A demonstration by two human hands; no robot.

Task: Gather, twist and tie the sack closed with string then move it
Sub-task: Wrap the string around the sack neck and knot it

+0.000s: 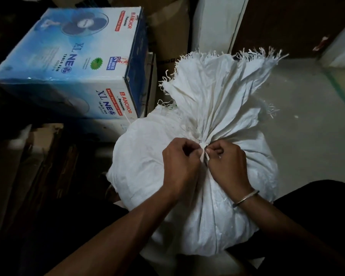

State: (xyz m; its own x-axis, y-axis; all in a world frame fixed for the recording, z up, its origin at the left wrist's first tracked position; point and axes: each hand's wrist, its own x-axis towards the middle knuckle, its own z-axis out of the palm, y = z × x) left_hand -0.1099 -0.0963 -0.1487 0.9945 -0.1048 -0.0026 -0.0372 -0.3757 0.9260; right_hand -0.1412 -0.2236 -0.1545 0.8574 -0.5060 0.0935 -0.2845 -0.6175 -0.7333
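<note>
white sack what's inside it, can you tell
No contents show. The white sack bulges full, its neck gathered where the left hand and right hand pinch the string; the opaque fabric and the closed neck cover whatever fills it.

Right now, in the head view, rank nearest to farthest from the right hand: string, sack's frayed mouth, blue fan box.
1. The string, pinched in the right hand at the neck.
2. The frayed mouth, beyond the hand.
3. The blue fan box, far left.
</note>
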